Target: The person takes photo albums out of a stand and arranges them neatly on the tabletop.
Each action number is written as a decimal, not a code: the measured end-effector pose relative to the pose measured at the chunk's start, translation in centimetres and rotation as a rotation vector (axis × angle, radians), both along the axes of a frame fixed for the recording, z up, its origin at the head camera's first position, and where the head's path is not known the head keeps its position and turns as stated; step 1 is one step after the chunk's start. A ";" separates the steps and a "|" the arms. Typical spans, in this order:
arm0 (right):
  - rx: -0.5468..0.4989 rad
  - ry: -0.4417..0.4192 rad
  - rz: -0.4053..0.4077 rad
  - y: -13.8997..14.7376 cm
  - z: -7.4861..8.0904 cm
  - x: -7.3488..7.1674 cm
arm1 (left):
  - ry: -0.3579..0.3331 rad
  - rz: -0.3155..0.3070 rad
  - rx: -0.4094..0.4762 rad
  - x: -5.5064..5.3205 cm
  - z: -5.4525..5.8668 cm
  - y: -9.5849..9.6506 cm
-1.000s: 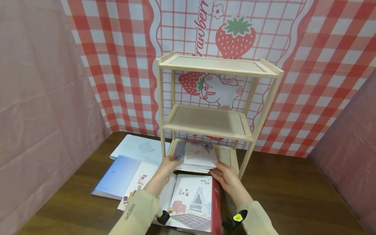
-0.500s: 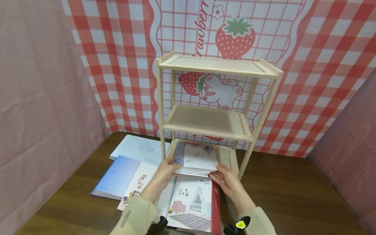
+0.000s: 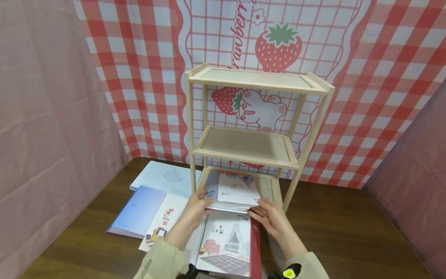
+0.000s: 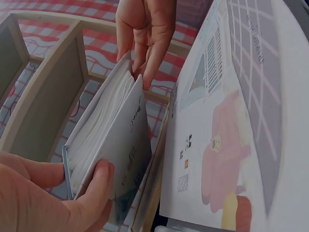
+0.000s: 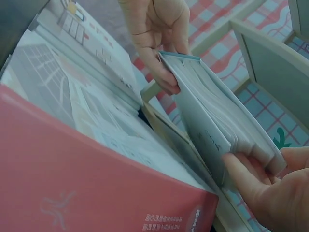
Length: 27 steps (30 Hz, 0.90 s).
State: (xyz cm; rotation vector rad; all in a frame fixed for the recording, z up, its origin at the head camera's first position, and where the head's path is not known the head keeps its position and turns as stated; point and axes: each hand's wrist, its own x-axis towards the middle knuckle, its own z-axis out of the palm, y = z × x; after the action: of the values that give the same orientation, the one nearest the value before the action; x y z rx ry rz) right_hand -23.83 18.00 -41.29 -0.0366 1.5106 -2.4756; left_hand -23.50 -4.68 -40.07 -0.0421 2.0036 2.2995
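Observation:
Both hands hold a small photo album (image 3: 237, 193) with a white cover and a blue-grey spine strip, at the front of the bottom shelf (image 3: 273, 190). My left hand (image 3: 195, 207) grips the spine-side corner; in the left wrist view its thumb lies on the front cover (image 4: 128, 150). At the opposite corner, my right hand (image 3: 273, 219) pinches the covers, fingers against the page edges (image 5: 241, 130). The thick pages bulge between the covers, facing me. Close below lies a large album (image 3: 226, 244) with a red edge and a cover drawing of furniture.
The pale wooden rack (image 3: 245, 159) has three tiers and stands before a red checked cloth (image 3: 153, 77). Left of it on the brown table (image 3: 348, 232) lie a light-blue whale album (image 3: 163, 176), a blue gradient album (image 3: 139, 209) and a white illustrated one (image 3: 163, 221).
Both hands have drawn the small album slightly toward me, so its front edge overlaps more of the large album's top. The other albums and the rack have stayed put.

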 end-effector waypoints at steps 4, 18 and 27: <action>-0.005 0.004 -0.024 -0.2 0.2 0.4 | -0.001 0.009 0.035 0.1 0.1 -0.1; 0.035 -0.025 -0.077 0.0 0.7 1.7 | -0.046 -0.028 0.029 0.5 0.1 -0.1; 0.041 -0.031 -0.076 0.3 0.8 2.6 | -0.065 -0.024 0.041 0.6 -0.2 0.1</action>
State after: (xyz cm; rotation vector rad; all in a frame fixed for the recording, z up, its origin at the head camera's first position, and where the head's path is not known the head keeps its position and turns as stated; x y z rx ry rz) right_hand -21.26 18.31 -40.52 0.0676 1.5776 -2.4902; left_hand -22.91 -4.62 -40.23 -0.0887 1.9147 2.2932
